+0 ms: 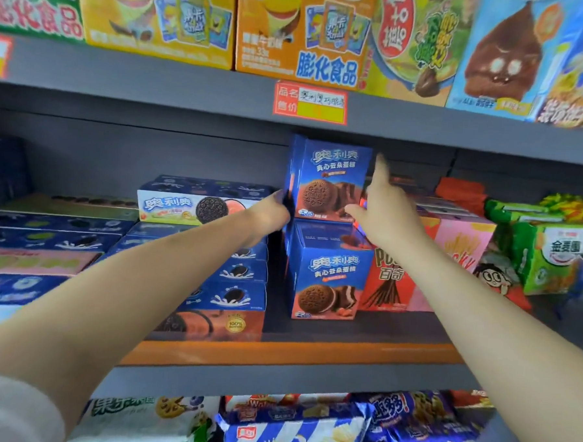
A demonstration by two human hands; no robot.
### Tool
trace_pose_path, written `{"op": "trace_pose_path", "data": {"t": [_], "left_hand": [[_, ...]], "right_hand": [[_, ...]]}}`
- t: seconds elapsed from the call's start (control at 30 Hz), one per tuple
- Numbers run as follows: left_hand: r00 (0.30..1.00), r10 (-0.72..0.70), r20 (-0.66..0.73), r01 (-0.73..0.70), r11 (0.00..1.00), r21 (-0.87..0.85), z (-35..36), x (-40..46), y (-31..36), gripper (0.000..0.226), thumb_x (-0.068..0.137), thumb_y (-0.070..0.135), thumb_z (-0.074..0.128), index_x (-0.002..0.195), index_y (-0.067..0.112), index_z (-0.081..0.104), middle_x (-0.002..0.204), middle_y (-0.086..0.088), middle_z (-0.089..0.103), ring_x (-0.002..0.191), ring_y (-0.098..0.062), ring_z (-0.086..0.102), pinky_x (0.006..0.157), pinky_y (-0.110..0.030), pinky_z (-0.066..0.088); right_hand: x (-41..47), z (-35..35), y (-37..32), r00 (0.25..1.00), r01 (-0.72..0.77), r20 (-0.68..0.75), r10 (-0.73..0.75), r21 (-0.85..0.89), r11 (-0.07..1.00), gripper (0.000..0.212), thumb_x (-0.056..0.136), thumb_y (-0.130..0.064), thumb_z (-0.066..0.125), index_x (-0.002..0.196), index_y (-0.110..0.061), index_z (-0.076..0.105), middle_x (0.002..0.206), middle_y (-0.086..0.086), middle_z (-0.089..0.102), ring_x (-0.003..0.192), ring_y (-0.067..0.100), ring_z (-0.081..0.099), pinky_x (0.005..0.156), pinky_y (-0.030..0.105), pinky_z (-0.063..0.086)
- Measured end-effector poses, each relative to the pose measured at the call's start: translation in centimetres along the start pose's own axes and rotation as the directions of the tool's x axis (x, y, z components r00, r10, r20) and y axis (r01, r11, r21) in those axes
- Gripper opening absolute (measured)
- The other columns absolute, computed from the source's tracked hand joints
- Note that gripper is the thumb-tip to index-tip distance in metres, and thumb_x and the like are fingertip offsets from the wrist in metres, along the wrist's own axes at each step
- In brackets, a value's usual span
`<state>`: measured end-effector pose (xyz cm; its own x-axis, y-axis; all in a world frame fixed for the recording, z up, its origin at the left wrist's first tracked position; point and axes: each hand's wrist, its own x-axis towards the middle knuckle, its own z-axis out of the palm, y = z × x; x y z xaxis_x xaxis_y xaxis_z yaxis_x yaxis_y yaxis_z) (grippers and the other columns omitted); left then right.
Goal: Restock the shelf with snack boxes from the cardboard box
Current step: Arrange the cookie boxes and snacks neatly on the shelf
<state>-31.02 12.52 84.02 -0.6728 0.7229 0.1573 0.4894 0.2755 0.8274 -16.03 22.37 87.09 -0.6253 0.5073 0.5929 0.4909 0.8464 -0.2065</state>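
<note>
Hands point(327, 212) steadying glossy cardboard box point(329, 179), stacked

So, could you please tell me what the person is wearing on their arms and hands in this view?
Both forearms are bare. The left hand and right hand show no gloves, rings or watch. A pale, cream-coloured sleeve is pushed up the left arm; no sleeve shows on the right.

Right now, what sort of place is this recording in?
Most likely a small shop's snack aisle: grey shelves packed with biscuit boxes, a red price label on the shelf edge, and both hands steadying an upper blue snack box stacked on a matching one.
</note>
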Motion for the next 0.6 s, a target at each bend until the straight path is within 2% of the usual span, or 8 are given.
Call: {"op": "trace_pose_path", "data": {"t": [0.07,0.13,0.23,0.3,0.37,0.43,0.5,0.6], "left_hand": [[1.000,0.010,0.024,-0.010,1.000,-0.016,0.1,0.3,-0.2,0.071,0.080,-0.014,0.034,0.144,0.016,0.027,0.112,-0.018,0.057,0.081,-0.029,0.054,0.052,-0.023,0.046],[0.999,0.010,0.033,-0.009,1.000,-0.021,0.0,0.7,-0.4,0.075,0.078,-0.015,0.036,0.145,0.017,0.024,0.122,-0.023,0.055,0.096,-0.034,0.054,0.051,-0.026,0.038],[0.996,0.021,0.081,-0.012,0.994,-0.107,-0.4,1.0,-0.8,0.071,0.074,-0.015,0.035,0.138,0.015,0.037,0.078,-0.017,0.054,0.063,-0.027,0.047,0.048,-0.022,0.020],[0.993,0.003,0.116,0.024,0.972,-0.234,-0.6,1.1,-1.2,0.069,0.071,-0.010,0.036,0.135,0.017,0.042,0.069,-0.009,0.043,0.061,-0.018,0.031,0.056,-0.025,0.022],[0.987,0.009,0.160,0.046,0.941,-0.336,-0.8,0.9,-1.4,0.083,0.057,0.001,0.041,0.138,0.018,0.037,0.095,-0.014,0.057,0.081,-0.023,0.042,0.075,-0.030,0.033],[0.974,0.048,0.221,0.042,0.922,-0.385,-0.8,0.6,-1.6,0.096,0.047,0.006,0.042,0.142,0.019,0.030,0.131,-0.017,0.051,0.109,-0.026,0.048,0.104,-0.036,0.031],[0.956,0.112,0.270,0.000,0.925,-0.381,-1.0,0.2,-1.6,0.095,0.049,0.008,0.048,0.142,0.015,0.027,0.142,-0.017,0.041,0.123,-0.022,0.044,0.111,-0.033,0.023],[0.951,0.138,0.276,-0.033,0.935,-0.354,-1.2,0.2,-1.6,0.096,0.058,0.019,0.061,0.145,0.016,0.018,0.147,-0.007,0.036,0.134,-0.018,0.034,0.116,-0.037,0.019]], "right_hand": [[0.4,0.3,0.0,0.999,-0.032,-0.009,0.032,0.002,0.999,0.093,0.082,-0.030,0.067,0.146,-0.011,0.003,0.111,0.021,0.063,0.100,0.039,0.060,0.078,0.041,0.045],[0.5,0.4,-0.3,0.997,-0.058,-0.044,0.057,-0.027,0.998,0.095,0.080,-0.034,0.069,0.146,-0.016,0.003,0.108,0.020,0.065,0.097,0.038,0.062,0.073,0.039,0.044],[0.1,0.8,-1.1,0.989,-0.075,-0.132,0.062,-0.095,0.993,0.103,0.077,-0.039,0.071,0.147,-0.020,-0.003,0.099,0.017,0.068,0.088,0.036,0.064,0.067,0.035,0.038],[-0.1,1.3,-1.5,0.986,-0.069,-0.163,0.046,-0.137,0.988,0.107,0.075,-0.041,0.072,0.147,-0.022,-0.006,0.099,0.016,0.068,0.089,0.035,0.064,0.071,0.036,0.042],[0.0,1.5,-1.7,0.988,-0.059,-0.152,0.034,-0.166,0.984,0.105,0.075,-0.040,0.072,0.147,-0.024,-0.004,0.106,0.015,0.065,0.097,0.035,0.062,0.080,0.039,0.044],[0.0,1.1,-1.6,0.991,-0.064,-0.128,0.044,-0.156,0.986,0.102,0.075,-0.039,0.072,0.147,-0.023,0.001,0.118,0.017,0.059,0.108,0.036,0.056,0.086,0.042,0.043],[-0.9,0.5,-1.2,0.987,-0.009,-0.161,-0.011,-0.121,0.993,0.096,0.076,-0.041,0.070,0.147,-0.018,0.009,0.130,0.018,0.050,0.119,0.037,0.046,0.092,0.046,0.040],[-4.0,-0.2,-0.3,0.923,0.300,-0.250,-0.294,-0.016,0.954,0.068,0.081,-0.048,0.056,0.136,-0.014,0.038,0.126,0.012,0.052,0.113,0.031,0.045,0.092,0.043,0.039]]}}
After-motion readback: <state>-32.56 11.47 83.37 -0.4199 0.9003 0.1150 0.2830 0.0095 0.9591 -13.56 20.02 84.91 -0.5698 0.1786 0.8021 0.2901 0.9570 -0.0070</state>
